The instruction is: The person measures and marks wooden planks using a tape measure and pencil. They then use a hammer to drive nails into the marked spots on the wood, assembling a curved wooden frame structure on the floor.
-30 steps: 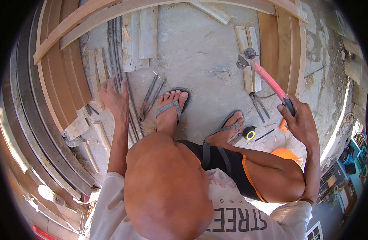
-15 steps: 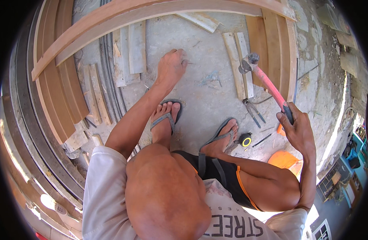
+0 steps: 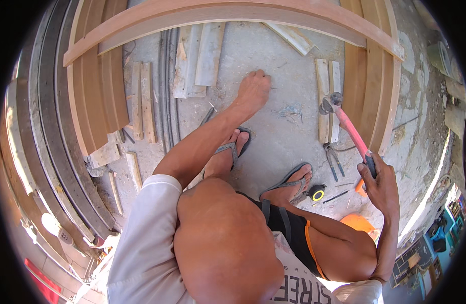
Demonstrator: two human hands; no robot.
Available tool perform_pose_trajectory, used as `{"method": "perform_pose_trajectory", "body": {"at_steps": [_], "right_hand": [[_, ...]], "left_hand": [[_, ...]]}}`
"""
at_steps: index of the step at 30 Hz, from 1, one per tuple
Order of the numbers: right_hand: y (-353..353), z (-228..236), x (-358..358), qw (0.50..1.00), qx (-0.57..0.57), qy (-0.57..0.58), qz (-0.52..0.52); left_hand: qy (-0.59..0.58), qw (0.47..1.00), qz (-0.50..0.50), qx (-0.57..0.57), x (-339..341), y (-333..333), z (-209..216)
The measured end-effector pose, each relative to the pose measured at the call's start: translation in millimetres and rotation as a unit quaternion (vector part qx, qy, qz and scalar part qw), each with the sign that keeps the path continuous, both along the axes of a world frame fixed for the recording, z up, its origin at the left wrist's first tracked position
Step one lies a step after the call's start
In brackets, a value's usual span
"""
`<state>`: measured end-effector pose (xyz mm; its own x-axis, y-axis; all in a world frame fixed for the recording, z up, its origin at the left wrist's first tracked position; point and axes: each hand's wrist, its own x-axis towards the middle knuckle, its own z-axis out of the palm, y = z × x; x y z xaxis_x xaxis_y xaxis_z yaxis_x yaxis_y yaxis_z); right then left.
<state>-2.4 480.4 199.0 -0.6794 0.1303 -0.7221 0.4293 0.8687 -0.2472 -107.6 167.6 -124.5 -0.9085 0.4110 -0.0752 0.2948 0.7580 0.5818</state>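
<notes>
My left hand (image 3: 254,92) is low over the concrete floor (image 3: 228,109), its fingers pinched together. A thin dark tip like a nail (image 3: 273,88) sticks out from them. My right hand (image 3: 382,185) grips the black end of a hammer (image 3: 352,126) with a pinkish-red handle. The hammer is raised at a slant, its metal head appearing over two narrow boards (image 3: 323,114) at the right. Below the hammer, pincers (image 3: 332,161) lie on the floor with their handles toward me. A black and yellow tape measure (image 3: 316,192) sits beside my right sandal (image 3: 288,183).
A wooden frame (image 3: 233,14) spans the far side, with wide brown boards (image 3: 93,96) on both sides. Loose planks (image 3: 210,55) and grey rods (image 3: 168,96) lie left of centre. Blue threads (image 3: 292,112) lie mid-floor. A dark pencil-like stick (image 3: 335,197) and an orange object (image 3: 358,223) are near my right leg.
The whole view has shifted, so the scene sits farther right and lower. My left hand has moved slightly right over the floor, fingers still pinched. My right hand still holds the hammer raised.
</notes>
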Motion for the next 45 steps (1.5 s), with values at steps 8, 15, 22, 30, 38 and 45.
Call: {"method": "perform_pose_trajectory", "body": {"at_steps": [8, 15, 22, 30, 38, 45], "right_hand": [[-21, -11, 4, 0.999, -0.03, -0.002, 0.021], [-63, -26, -20, 0.99, -0.035, 0.013, 0.133], [-148, -56, -71, 0.978, -0.09, -0.037, 0.185], [-249, -123, -85, 0.968, -0.224, -0.011, 0.115], [-324, -139, -91, 0.956, -0.25, 0.046, 0.147], [-371, -152, -91, 0.943, -0.246, 0.111, 0.193]], "left_hand": [[-0.15, 0.946, 0.184, 0.22, 41, -93, 93], [-0.148, 0.833, 0.465, 0.26, 94, -230, 90], [0.031, 0.739, 0.619, 0.265, 82, -296, 40], [0.056, 0.676, 0.672, 0.297, 36, -284, 19], [0.065, 0.706, 0.66, 0.25, 37, -280, 16], [0.073, 0.72, 0.652, 0.224, 38, -278, 21]]}}
